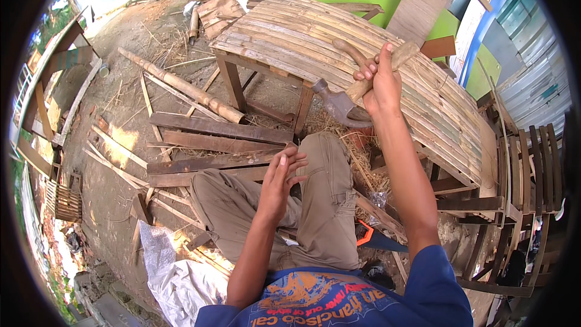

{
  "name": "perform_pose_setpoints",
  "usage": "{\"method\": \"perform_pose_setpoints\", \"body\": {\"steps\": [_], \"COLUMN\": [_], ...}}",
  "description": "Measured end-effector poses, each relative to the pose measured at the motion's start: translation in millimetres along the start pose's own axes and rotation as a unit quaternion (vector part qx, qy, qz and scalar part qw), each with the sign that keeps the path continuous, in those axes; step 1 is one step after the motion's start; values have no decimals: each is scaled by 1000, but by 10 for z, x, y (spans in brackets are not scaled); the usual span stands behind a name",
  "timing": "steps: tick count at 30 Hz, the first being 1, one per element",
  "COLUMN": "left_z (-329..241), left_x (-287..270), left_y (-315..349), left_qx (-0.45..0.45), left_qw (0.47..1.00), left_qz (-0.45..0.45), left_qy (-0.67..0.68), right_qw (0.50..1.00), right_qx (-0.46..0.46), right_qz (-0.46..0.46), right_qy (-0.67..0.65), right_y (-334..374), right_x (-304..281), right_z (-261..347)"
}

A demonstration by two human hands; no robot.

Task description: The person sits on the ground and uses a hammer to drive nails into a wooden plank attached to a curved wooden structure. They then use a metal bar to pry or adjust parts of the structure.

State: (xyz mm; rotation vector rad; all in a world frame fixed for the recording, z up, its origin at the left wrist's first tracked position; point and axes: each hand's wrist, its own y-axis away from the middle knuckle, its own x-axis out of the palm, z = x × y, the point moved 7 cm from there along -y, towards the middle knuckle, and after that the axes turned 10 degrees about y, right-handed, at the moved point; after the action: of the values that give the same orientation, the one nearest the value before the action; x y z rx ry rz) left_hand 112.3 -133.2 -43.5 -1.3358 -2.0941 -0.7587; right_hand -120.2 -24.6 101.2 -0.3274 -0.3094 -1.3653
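My right hand (382, 82) is wrapped round the wooden handle of a claw hammer (339, 106), above the near edge of a bamboo-slat table (284, 27). The hammer's metal head points left and down toward me, and the thick handle end sticks out past my fist. A curved wooden piece (349, 50) shows just beyond my fingers; whether it is gripped or lies on the slats I cannot tell. Over my bent legs, my left hand (280, 184) is raised with its fingers bent loosely and partly apart, holding nothing. Dark wooden planks (224, 141) lie just beyond it.
A long bamboo pole (181, 85) and thin wood strips lie on the dirt at left. White plastic sheeting (181, 284) is at my lower left. An orange and dark-blue object (364, 234) rests by my right leg. Slatted wooden furniture (523, 175) stands at right.
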Motion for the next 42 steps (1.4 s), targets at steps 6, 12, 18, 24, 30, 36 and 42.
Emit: {"method": "perform_pose_setpoints", "body": {"steps": [6, 12, 18, 24, 30, 36, 42], "left_z": [-261, -428, -487, -748, -761, -822, -889], "left_x": [671, 517, 444, 490, 421, 445, 353], "left_y": [-186, 218, 496, 568, 624, 611, 520], "left_qx": [76, 38, 11, -13, -8, 9, 17], "left_qw": [988, 992, 999, 996, 992, 984, 975], "left_qz": [62, 63, -50, 4, 29, 19, 21], "left_qy": [122, 104, 14, 85, 121, 178, 223], "right_qw": [969, 907, 853, 886, 894, 911, 911], "right_qx": [133, 258, 374, 416, 394, 377, 381], "right_qz": [22, 3, 47, 58, 52, 48, 69], "right_qy": [-205, -334, -361, -197, -205, -158, -143], "right_y": [690, 980, 1252, 1664, 1575, 1611, 1652], "right_x": [205, 141, 161, 135, -175, -232, -212], "right_z": [-405, -1007, -1622, -1684, -1981, -2003, -2053]}}
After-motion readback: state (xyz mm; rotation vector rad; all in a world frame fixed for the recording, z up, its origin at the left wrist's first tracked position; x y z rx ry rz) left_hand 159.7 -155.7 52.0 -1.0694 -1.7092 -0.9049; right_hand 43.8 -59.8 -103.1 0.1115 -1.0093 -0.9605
